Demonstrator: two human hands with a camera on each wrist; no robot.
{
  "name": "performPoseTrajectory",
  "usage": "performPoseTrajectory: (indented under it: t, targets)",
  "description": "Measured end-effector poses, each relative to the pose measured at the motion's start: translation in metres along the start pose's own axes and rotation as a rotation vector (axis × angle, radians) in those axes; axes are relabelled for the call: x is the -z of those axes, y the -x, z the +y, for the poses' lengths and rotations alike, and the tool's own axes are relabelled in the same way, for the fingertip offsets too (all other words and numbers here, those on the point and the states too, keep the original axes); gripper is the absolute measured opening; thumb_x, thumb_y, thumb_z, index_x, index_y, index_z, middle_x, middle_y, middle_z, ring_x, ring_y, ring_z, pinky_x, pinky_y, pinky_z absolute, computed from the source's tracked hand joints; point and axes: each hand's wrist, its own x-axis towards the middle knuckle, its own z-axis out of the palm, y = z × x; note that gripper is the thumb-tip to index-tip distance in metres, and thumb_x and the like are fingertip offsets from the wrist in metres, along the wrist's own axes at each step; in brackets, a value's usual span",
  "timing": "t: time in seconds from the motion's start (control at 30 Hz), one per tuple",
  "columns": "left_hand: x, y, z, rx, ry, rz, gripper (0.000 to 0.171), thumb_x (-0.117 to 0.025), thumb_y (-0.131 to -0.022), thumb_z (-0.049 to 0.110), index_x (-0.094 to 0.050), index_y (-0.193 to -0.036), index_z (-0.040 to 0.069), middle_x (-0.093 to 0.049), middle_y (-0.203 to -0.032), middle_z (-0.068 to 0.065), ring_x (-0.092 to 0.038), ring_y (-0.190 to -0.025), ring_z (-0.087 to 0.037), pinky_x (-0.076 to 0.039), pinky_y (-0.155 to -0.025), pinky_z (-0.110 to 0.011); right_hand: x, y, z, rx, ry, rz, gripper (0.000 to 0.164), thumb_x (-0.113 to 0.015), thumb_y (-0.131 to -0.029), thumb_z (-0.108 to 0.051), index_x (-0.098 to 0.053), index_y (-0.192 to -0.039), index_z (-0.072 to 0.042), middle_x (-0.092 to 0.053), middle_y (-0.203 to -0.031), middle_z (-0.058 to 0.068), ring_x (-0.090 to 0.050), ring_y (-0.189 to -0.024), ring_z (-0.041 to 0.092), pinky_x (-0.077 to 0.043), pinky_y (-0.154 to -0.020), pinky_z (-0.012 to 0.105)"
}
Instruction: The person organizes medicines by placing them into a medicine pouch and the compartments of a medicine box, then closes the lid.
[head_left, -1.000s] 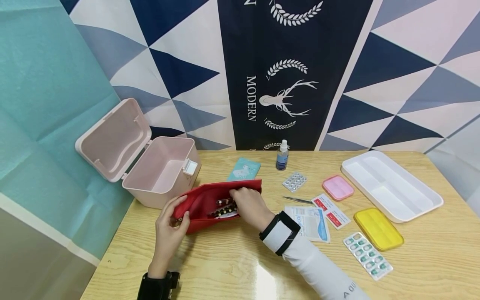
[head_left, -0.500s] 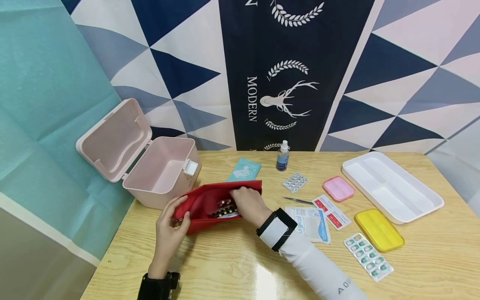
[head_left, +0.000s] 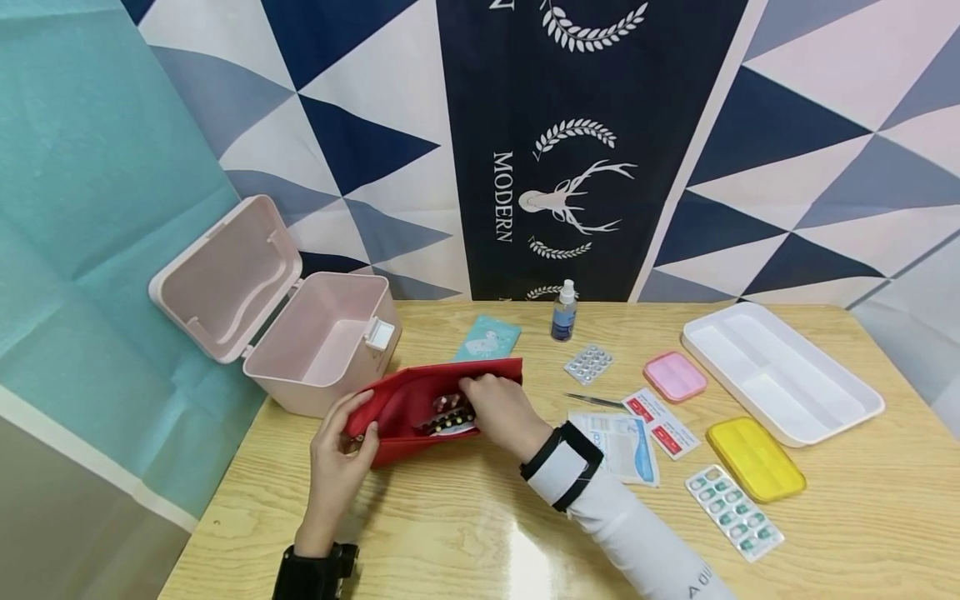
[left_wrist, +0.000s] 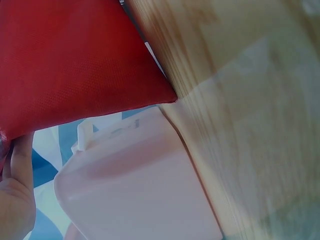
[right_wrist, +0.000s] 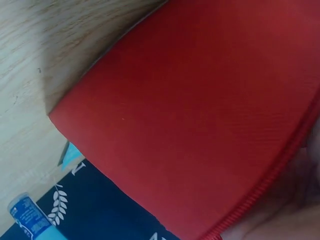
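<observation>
A red zip pouch (head_left: 405, 450) is held above the wooden table, its mouth spread wide. My left hand (head_left: 339, 454) grips the pouch's left end, thumb on the near side and fingers behind. Into the right part of the mouth reaches my right hand (head_left: 504, 415), its fingers hidden inside, so I cannot tell what they hold. Beside it in the pouch lie a dark blister pack with yellowish pills (head_left: 448, 422) and some reddish-brown pills (head_left: 446, 403). Both wrist views are largely filled by the pouch's outer wall, with part of each hand at its edge.
A pink lidded box (head_left: 322, 333) stands with its lid up at left. Behind the pouch lies a teal packet (head_left: 489, 337), near a spray bottle (head_left: 564, 312). Rightward are blister packs (head_left: 735, 510), tweezers (head_left: 596, 401), pill cases (head_left: 756, 458) and a white tray (head_left: 783, 371).
The reddish-brown pills inside the pouch have shifted slightly beside the right hand. The right wrist has moved a little; the left hand keeps its place on the pouch.
</observation>
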Motion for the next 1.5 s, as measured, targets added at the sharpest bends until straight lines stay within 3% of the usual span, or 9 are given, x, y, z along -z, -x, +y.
performPoseTrajectory:
  t: [0.27,0.5,0.7,0.93,1.03,1.3,1.5]
  targets:
    - [0.0,0.006,-0.025,0.032,-0.003,-0.009,0.039,-0.059,-0.079,-0.01,-0.058,-0.116,-0.002,-0.055,-0.116,-0.017,-0.054,-0.079,-0.01,-0.044,-0.051,-0.012,0.009,0.011,-0.005,0.026,0.012,0.117,0.016,-0.059,-0.077,0.001,-0.063,-0.09,-0.007,-0.066,-0.081,0.006,-0.063,-0.073,0.02,-0.051,-0.062,0.036]
    - [0.0,0.007,-0.031,0.029,-0.002,-0.009,0.042,-0.06,-0.078,-0.011,-0.058,-0.118,0.002,-0.055,-0.118,-0.013,-0.054,-0.082,-0.003,-0.044,-0.052,-0.012,0.023,0.025,-0.007,0.041,-0.06,0.186,0.009,-0.063,-0.081,-0.007,-0.065,-0.09,-0.007,-0.066,-0.082,0.004,-0.06,-0.075,0.019,-0.048,-0.064,0.034]
    - [-0.001,0.005,-0.026,0.03,-0.003,-0.001,0.043,-0.06,-0.075,-0.015,-0.058,-0.116,-0.002,-0.055,-0.117,-0.017,-0.054,-0.083,-0.004,-0.045,-0.053,-0.011,0.036,0.04,0.001,0.025,-0.069,0.231,0.009,-0.064,-0.081,-0.009,-0.066,-0.09,-0.009,-0.066,-0.08,0.0,-0.06,-0.073,0.016,-0.048,-0.064,0.031]
    - [0.001,-0.002,0.0,0.02,-0.006,-0.001,0.038,-0.058,-0.074,-0.019,-0.057,-0.111,-0.011,-0.054,-0.112,-0.025,-0.056,-0.081,-0.01,-0.047,-0.054,-0.012,0.047,0.059,0.02,-0.017,-0.066,0.282,0.014,-0.066,-0.08,-0.008,-0.066,-0.094,-0.009,-0.069,-0.086,0.003,-0.064,-0.079,0.019,-0.051,-0.067,0.035]
    - [0.001,-0.002,0.004,0.027,-0.013,-0.008,0.038,-0.058,-0.074,-0.019,-0.057,-0.111,-0.011,-0.054,-0.112,-0.025,-0.056,-0.08,-0.011,-0.046,-0.053,-0.013,0.048,0.067,0.032,-0.058,-0.06,0.259,0.016,-0.067,-0.08,-0.009,-0.065,-0.096,-0.008,-0.069,-0.087,0.005,-0.065,-0.079,0.02,-0.052,-0.065,0.035]
    - [-0.001,0.005,-0.019,0.035,-0.005,-0.012,0.037,-0.059,-0.076,-0.014,-0.057,-0.113,-0.007,-0.054,-0.114,-0.022,-0.053,-0.079,-0.011,-0.043,-0.051,-0.012,0.037,0.089,0.068,-0.205,-0.053,0.038,0.025,-0.069,-0.079,-0.013,-0.064,-0.102,-0.005,-0.068,-0.094,0.011,-0.064,-0.077,0.022,-0.049,-0.056,0.032]
    - [0.0,0.007,-0.029,0.043,-0.005,-0.012,0.042,-0.06,-0.078,-0.011,-0.058,-0.118,0.002,-0.055,-0.117,-0.013,-0.053,-0.081,-0.006,-0.044,-0.052,-0.012,0.02,0.104,0.093,-0.248,-0.067,-0.045,0.033,-0.073,-0.075,-0.012,-0.062,-0.104,-0.001,-0.067,-0.099,0.014,-0.064,-0.084,0.026,-0.051,-0.064,0.038]
